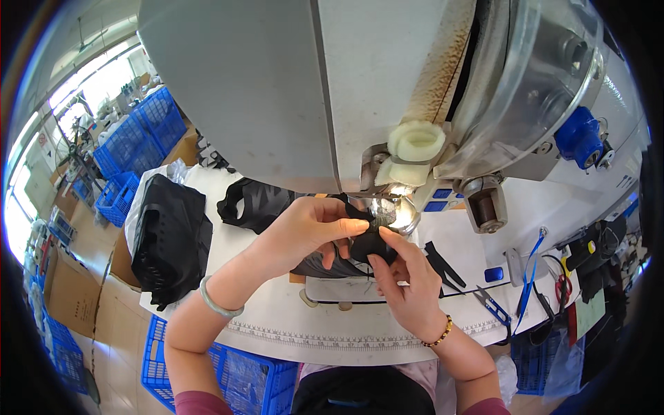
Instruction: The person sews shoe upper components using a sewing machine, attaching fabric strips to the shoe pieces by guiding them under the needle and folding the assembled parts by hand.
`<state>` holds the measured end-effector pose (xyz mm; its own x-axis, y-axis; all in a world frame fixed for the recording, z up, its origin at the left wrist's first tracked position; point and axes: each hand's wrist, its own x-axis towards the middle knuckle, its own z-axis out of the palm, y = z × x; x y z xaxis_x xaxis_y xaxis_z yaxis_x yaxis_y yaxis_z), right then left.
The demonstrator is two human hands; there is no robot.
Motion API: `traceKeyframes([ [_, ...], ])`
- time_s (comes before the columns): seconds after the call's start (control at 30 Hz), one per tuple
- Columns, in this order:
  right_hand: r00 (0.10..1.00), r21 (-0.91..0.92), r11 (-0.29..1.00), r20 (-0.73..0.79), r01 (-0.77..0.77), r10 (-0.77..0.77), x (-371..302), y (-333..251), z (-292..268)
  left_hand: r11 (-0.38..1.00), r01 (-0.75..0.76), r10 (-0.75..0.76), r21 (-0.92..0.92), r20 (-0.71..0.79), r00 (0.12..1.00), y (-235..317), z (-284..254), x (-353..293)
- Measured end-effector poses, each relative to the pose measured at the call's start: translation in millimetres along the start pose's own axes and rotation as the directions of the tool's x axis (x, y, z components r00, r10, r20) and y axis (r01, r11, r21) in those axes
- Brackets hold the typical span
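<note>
Under the lit needle area of a sewing machine (290, 97), my two hands hold a black shoe upper (371, 245). My left hand (301, 232) pinches its upper edge between thumb and forefinger. On the other side, my right hand (409, 280) grips it with thumb and fingers. Part of the upper lies under my fingers and toward the machine bed, out of sight. Loose thread ends hang from its lower side. Another black upper (259, 204) rests on the table just beyond my left wrist.
A heap of black uppers (169, 238) stands at the left table edge. Blue-handled thread snips (493, 308) and black strips (444, 268) lie to the right on the white table (311, 346). Below is a blue crate (273, 384); more blue crates (131, 142) stand behind left.
</note>
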<state>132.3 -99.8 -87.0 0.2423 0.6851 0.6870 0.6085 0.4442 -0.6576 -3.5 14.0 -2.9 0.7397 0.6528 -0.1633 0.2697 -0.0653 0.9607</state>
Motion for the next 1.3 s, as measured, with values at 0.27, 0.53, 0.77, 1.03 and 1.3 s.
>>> traceKeyframes([
  [0.27, 1.0, 0.024, 1.0, 0.011, -0.001, 0.001, -1, 2, 0, 0.981, -0.016, 0.035, -0.194, 0.092, 0.995, -2, -4, 7],
  [0.53, 0.999, 0.102, 0.994, -0.006, -0.041, 0.041, -4, 2, 4, 0.987, -0.018, 0.031, -0.159, 0.08, 0.996, -6, -6, 7],
  [0.77, 0.994, 0.281, 0.955, -0.031, -0.095, 0.108, -1, 0, 2, 0.919, 0.026, 0.065, -0.393, 0.216, 0.974, -19, -9, 17],
  [1.03, 0.988, 0.353, 0.925, -0.008, -0.14, 0.153, 0, 2, 0, 0.803, 0.049, 0.066, -0.594, 0.17, 0.983, -29, -3, 18],
  [1.3, 0.988, 0.324, 0.935, -0.004, -0.142, 0.151, -2, -1, 0, 0.897, -0.021, 0.054, -0.442, 0.062, 0.997, -27, 0, 16],
])
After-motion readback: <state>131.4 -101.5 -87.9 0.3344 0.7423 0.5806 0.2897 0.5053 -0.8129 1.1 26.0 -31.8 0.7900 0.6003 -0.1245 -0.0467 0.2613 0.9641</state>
